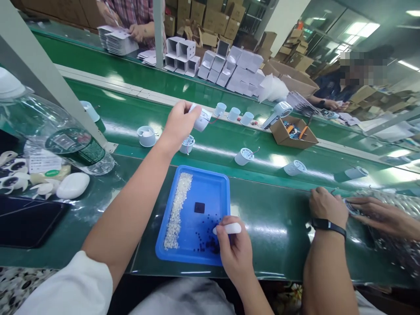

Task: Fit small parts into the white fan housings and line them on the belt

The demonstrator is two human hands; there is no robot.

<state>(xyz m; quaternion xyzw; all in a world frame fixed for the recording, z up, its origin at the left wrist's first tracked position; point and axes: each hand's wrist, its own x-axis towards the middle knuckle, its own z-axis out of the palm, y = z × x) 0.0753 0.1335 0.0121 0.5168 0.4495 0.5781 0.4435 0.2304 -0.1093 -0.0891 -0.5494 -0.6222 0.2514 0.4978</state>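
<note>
My left hand (179, 122) reaches out over the green conveyor, fingers closed on a pale cylindrical housing (202, 119) with a thin red wire trailing off it. Lower down, my right hand (239, 251) grips a white pen-shaped tool (232, 228), its tip over the right part of a blue tray (226, 188). Tiny black pieces (210, 243) lie scattered under that tip. A heap of small whitish pieces (177, 214) lines the tray's left side, and a dark square (199, 207) rests near its middle. Another pale housing (187, 143) stands on the belt just below my left hand.
Several more pale housings, including one (244, 156), sit along the belt. A cardboard box (292, 138) of tools stands beyond. At left are a plastic bottle (70, 140) and a dark tablet-like slab (29, 223). A co-worker's hands (328, 208) work close on the right.
</note>
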